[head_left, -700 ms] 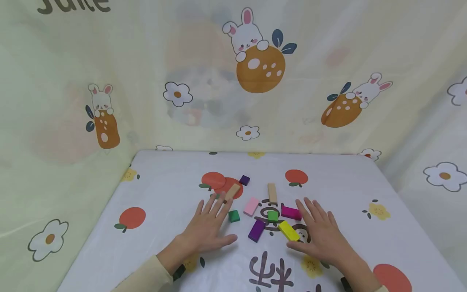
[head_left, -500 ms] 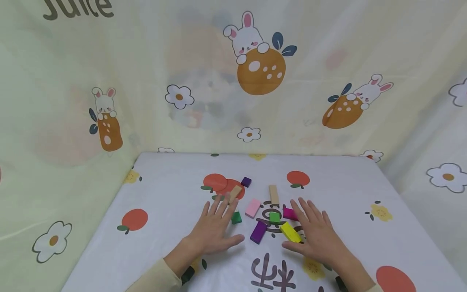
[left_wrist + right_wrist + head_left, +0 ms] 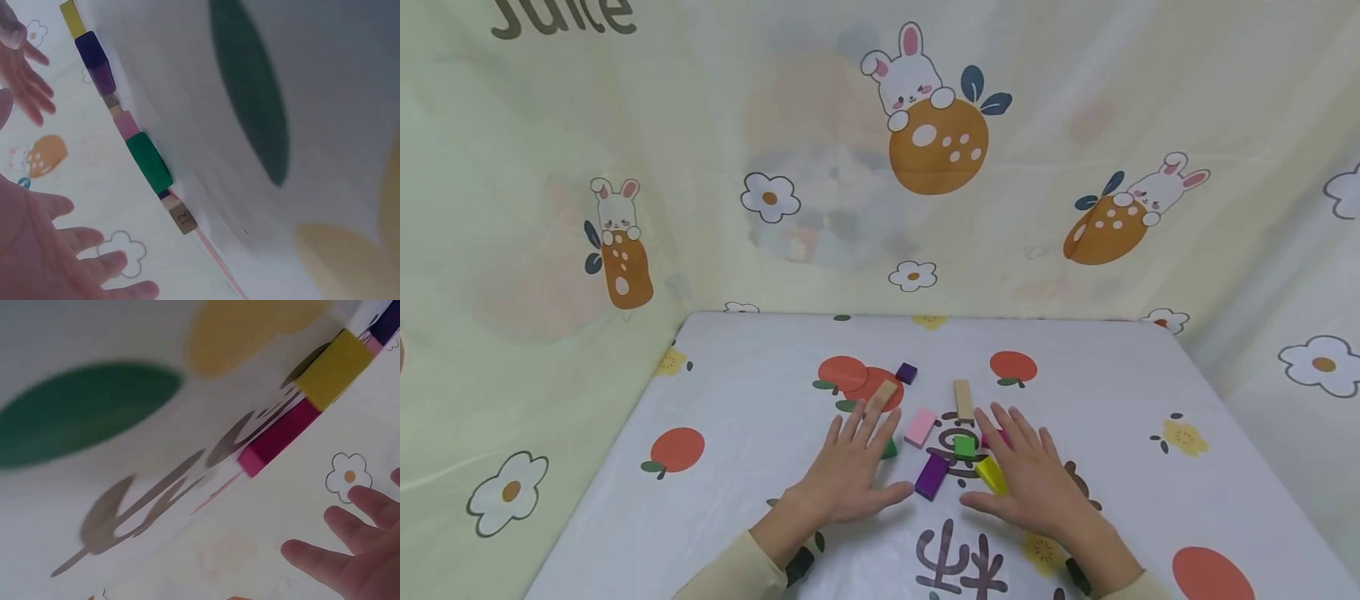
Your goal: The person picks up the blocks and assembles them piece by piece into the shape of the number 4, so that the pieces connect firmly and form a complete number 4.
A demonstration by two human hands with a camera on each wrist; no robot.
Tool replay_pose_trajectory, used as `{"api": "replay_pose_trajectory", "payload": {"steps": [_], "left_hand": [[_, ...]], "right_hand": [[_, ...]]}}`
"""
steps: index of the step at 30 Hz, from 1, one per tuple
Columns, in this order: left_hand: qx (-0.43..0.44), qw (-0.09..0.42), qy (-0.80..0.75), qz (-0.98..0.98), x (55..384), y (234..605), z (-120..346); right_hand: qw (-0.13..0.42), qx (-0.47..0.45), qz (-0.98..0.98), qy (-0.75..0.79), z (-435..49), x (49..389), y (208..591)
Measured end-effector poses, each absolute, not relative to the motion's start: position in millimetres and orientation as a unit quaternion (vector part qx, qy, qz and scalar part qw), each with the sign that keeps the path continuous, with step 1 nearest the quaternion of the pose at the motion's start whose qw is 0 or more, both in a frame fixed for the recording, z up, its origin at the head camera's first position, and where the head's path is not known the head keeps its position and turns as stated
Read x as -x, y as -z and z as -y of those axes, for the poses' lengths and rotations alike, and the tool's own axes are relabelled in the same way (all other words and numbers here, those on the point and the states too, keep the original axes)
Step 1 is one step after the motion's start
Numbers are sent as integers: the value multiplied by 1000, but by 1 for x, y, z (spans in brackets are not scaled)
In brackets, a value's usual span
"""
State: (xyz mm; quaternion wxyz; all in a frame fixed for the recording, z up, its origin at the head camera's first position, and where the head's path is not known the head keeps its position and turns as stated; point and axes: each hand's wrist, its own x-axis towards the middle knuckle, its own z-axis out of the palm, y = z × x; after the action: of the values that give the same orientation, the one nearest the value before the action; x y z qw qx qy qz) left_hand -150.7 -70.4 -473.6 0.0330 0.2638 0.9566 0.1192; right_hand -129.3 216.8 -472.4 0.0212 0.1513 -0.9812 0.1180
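Several coloured blocks lie scattered on the table between and beyond my hands. My left hand (image 3: pixel 844 477), fingers spread and palm down, hovers at the left of them; it partly covers a green block (image 3: pixel 149 161) and a wooden block (image 3: pixel 884 393). On the right, my right hand (image 3: pixel 1034 482) is spread above the table and partly hides a magenta block (image 3: pixel 278 439) and a yellow block (image 3: pixel 334 369). Between the hands lie a purple block (image 3: pixel 932 477), a light green block (image 3: pixel 965 447) and a pink block (image 3: pixel 921 427). Neither hand holds anything.
Farther back are a second wooden block (image 3: pixel 963 401) and a small dark purple block (image 3: pixel 907 373). A white cloth printed with fruit and flowers covers the table (image 3: pixel 745 375). Behind it hangs a printed curtain (image 3: pixel 820 108), with more curtain at both sides.
Both hands have moved inward, closer together. My left hand now covers more of the green block, and my right hand more of the magenta and yellow blocks. The blocks appear unmoved on the cloth.
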Motion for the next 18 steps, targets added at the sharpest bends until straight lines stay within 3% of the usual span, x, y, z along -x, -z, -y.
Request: {"api": "replay_pose_trajectory", "payload": {"steps": [18], "left_hand": [[-269, 75, -126, -952, 155, 478, 59]], "right_hand": [[-7, -186, 978, -89, -184, 138, 477]]}}
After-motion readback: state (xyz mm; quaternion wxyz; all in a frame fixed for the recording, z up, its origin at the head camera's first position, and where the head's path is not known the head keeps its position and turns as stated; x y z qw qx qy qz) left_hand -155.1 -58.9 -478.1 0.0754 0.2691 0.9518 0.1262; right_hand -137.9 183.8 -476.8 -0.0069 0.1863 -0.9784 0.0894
